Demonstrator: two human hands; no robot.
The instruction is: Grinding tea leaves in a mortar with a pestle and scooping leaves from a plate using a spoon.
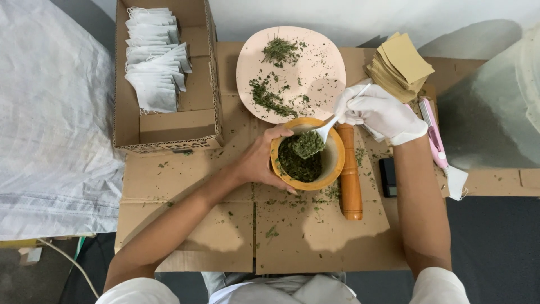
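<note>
My bare left hand (260,160) grips the left side of a yellow wooden mortar bowl (335,163) that holds crushed green herbs (300,160). My right hand (378,114), in a white glove, holds a white plastic spoon (331,125) whose bowl, heaped with herbs, sits over the mortar's contents. A wooden pestle (350,174) lies on the cardboard just right of the mortar.
A pale round plate (320,62) with scattered herbs lies behind the mortar. A cardboard box (199,121) of white filter bags stands at the back left. A stack of brown paper envelopes (402,62), a pink handheld tool (434,135) and a small black object (387,176) lie to the right.
</note>
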